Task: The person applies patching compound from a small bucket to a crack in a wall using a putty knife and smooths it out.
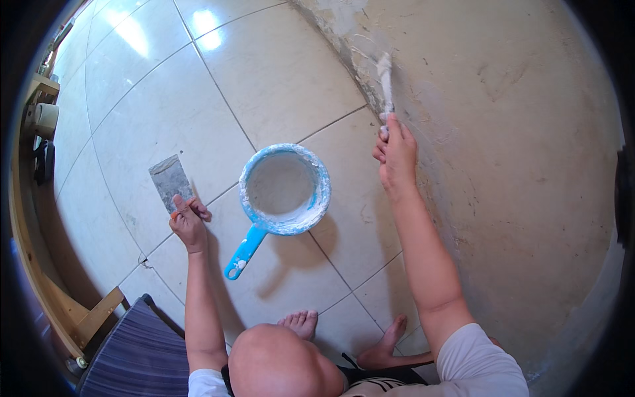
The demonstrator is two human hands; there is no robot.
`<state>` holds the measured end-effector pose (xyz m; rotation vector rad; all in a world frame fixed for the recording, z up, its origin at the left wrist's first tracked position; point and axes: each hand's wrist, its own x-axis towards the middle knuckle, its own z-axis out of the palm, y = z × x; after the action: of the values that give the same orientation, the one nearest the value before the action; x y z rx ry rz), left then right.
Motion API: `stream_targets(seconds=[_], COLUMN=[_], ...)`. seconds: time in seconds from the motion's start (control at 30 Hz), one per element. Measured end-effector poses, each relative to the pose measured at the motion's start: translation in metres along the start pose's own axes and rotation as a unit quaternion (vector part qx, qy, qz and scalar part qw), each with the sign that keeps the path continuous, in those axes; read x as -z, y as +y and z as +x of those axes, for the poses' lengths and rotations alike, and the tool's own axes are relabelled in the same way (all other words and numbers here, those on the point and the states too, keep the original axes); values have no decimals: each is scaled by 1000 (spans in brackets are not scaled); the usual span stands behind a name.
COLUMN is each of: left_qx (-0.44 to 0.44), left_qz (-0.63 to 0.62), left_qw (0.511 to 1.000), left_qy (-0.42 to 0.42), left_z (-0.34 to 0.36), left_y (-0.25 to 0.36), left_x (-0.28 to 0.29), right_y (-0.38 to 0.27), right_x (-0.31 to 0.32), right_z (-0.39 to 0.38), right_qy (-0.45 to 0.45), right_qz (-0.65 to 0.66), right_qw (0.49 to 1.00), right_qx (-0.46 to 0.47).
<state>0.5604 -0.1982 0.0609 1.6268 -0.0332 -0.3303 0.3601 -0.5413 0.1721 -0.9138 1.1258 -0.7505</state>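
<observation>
My left hand [190,221] is closed around the handle of a flat scraper [170,182]; its grey metal blade is smeared and points up and away over the floor tiles. In my right hand [399,155] is a narrow putty knife [385,78], thickly coated in white paste, its end at the base of the wall where the wall meets the floor. Fresh-looking white smears lie around that end. Between my hands sits a round blue dipper [322,212] with its handle toward me. White paste crusts its rim and a greyish-white mix [281,183] lies inside.
A beige, stained wall [516,165] runs along the right. Light floor tiles [142,106] stretch left and away. At the left edge stand a wooden frame [63,311] and a dark striped cushioned seat [135,351]. My bare feet [301,323] and bent knee are close below the dipper.
</observation>
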Motion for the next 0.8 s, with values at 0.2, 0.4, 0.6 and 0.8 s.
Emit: stream_targets(seconds=[0.2, 0.4, 0.6, 0.8], left_qx=[7, 1, 8, 11], left_qz=[-9, -3, -5, -11], left_qw=[1000, 1000, 1000, 1000], left_qy=[0, 2, -6, -5], left_z=[-2, -2, 0, -1], left_y=[-2, -2, 2, -3], left_x=[-10, -1, -4, -7], right_y=[-29, -25, -37, -64], right_x=[-43, -8, -10, -17], right_z=[51, 33, 4, 41], right_qy=[-43, -11, -41, -41], right_qz=[-38, 40, -33, 3], right_qw=[998, 999, 999, 999], right_qx=[19, 12, 14, 35])
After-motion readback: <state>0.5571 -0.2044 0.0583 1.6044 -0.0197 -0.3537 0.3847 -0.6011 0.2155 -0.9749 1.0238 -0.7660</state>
